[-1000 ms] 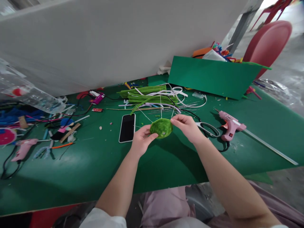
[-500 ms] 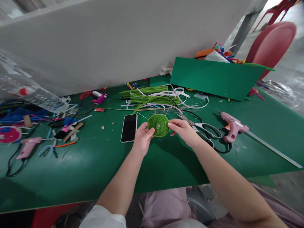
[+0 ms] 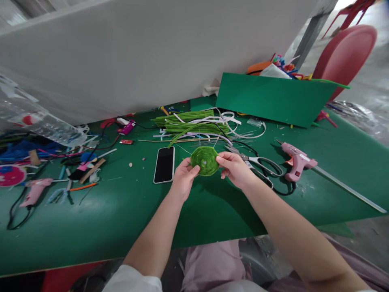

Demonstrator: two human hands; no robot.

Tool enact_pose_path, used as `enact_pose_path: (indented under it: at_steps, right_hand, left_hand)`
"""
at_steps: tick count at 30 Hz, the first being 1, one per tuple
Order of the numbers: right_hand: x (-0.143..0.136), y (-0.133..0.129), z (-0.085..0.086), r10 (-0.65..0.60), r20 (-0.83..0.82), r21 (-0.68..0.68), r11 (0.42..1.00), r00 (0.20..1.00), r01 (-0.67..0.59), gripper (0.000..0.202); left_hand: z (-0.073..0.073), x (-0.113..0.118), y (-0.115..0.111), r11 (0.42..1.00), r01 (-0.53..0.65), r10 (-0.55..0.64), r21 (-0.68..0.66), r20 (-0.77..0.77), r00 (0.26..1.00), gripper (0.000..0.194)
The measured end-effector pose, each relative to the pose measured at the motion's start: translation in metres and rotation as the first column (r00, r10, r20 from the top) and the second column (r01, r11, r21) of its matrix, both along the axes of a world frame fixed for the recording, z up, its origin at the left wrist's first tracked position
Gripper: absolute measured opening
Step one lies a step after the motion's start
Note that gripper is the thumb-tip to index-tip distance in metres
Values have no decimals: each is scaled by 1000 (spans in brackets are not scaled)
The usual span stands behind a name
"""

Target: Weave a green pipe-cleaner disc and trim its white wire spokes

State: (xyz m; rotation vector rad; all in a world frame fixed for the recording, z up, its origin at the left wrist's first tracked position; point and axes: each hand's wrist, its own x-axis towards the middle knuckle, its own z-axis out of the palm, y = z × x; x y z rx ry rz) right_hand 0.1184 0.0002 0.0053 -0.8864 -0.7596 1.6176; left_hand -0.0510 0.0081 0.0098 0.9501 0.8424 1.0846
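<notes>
Between my two hands is a round disc of coiled green pipe cleaner [image 3: 204, 160], held above the table with its flat face towards me. My left hand [image 3: 184, 177] pinches its left edge, the thumb on the front. The right edge is between the thumb and fingers of my right hand [image 3: 234, 167]. Thin wires stick out from the disc's upper side. Behind it lie bundles of green pipe cleaners [image 3: 194, 126] with white strips [image 3: 231, 117] over them. A phone [image 3: 164, 164] rests left of my left hand, and scissors [image 3: 261, 164] lie just beyond my right.
On the green table [image 3: 100, 231], a pink glue gun [image 3: 299, 162] with a long glue stick lies at right. Another pink glue gun [image 3: 36, 190] is at left among craft scraps and a plastic bottle [image 3: 39, 119]. A green board [image 3: 273, 99] leans at the back right.
The disc stays in both hands and sits very slightly further right in view. The whole view has shifted a little; the things on the table lie as before.
</notes>
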Motion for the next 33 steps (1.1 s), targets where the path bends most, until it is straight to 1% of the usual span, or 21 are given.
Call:
enact_pose_path:
  at_steps: [2, 5, 8, 11, 15, 18, 20, 23, 25, 27, 28, 29, 31, 33]
  right_hand:
    - [0, 0, 1, 16, -7, 4, 1000, 1000, -16, 18]
    - [0, -1, 2, 80, -14, 39, 996, 997, -80, 18]
    - [0, -3, 3, 143, -11, 92, 986, 990, -141, 24]
    - [-2, -4, 2, 168, -19, 125, 979, 986, -164, 23]
    - [-3, -4, -1, 182, -40, 135, 975, 982, -175, 19]
    - [-5, -4, -3, 170, -53, 109, 980, 984, -164, 20]
    - [-5, -3, -2, 155, -55, 69, 986, 986, -151, 21]
    - [-2, -2, 2, 153, -73, -7, 988, 986, -154, 19]
    - [3, -1, 5, 200, -83, -51, 978, 976, -205, 20]
    - [10, -5, 9, 247, -56, -92, 963, 967, -252, 29]
    - [14, -9, 10, 254, -23, -113, 960, 967, -255, 35]
    - [18, -15, 11, 241, 26, -133, 963, 970, -235, 42]
    - [28, -34, 14, 164, 151, -154, 978, 975, -140, 50]
    - [37, -59, 20, 38, 280, -131, 991, 959, -1, 46]
  left_hand:
    - [0, 1, 0, 1000, -13, 13, -7, -1, 1000, 27]
    - [1, 1, 0, 999, -46, 46, 15, -33, 998, 27]
    - [0, 0, -2, 993, -54, 66, 103, -118, 991, 27]
    - [-1, -1, -4, 980, -49, 88, 194, -198, 976, 23]
    - [1, 1, -8, 976, -41, 94, 214, -245, 965, 23]
    - [4, 4, -10, 982, -67, 104, 178, -212, 972, 23]
    - [5, 5, -8, 990, -77, 97, 122, -176, 980, 24]
    - [3, 3, -1, 1000, -17, 15, -22, -90, 996, 24]
    - [0, -2, 5, 992, 41, -45, -115, -28, 999, 25]
    - [-3, -7, 10, 981, 73, -73, -177, 7, 997, 26]
    - [-4, -9, 12, 976, 81, -80, -202, 12, 997, 25]
    - [-4, -11, 13, 971, 86, -86, -224, 8, 996, 25]
    - [-4, -14, 15, 963, 98, -109, -253, -30, 994, 25]
    - [-4, -15, 15, 964, 128, -158, -233, -116, 981, 27]
